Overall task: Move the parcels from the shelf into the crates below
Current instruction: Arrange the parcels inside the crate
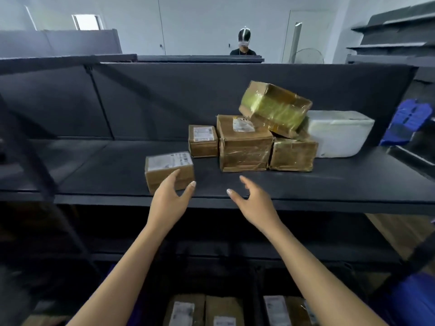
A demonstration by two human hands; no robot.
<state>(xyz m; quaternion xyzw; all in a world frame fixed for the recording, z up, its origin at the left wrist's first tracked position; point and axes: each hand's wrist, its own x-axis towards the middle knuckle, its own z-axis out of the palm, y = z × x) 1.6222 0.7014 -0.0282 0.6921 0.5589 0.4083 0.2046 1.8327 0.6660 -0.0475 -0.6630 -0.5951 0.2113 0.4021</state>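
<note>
A small brown parcel (168, 167) with a white label lies near the front edge of the dark shelf (306, 184). My left hand (170, 192) is open right in front of it, fingertips touching its front face. My right hand (253, 196) is open over the shelf edge, to the right of that parcel, holding nothing. Further back stands a cluster: a small labelled parcel (203, 140), a bigger taped box (243, 147), another taped box (293, 155), a tilted box (275, 108) resting on top, and a white foam box (339, 134). Parcels (204, 310) lie below in the crates.
A person wearing a head-mounted device (244, 42) stands behind the shelf's back panel. A blue crate (409, 118) sits at the right past the shelf end. A dark upright post (30, 165) runs down the left side. More parcels (286, 310) show at the bottom.
</note>
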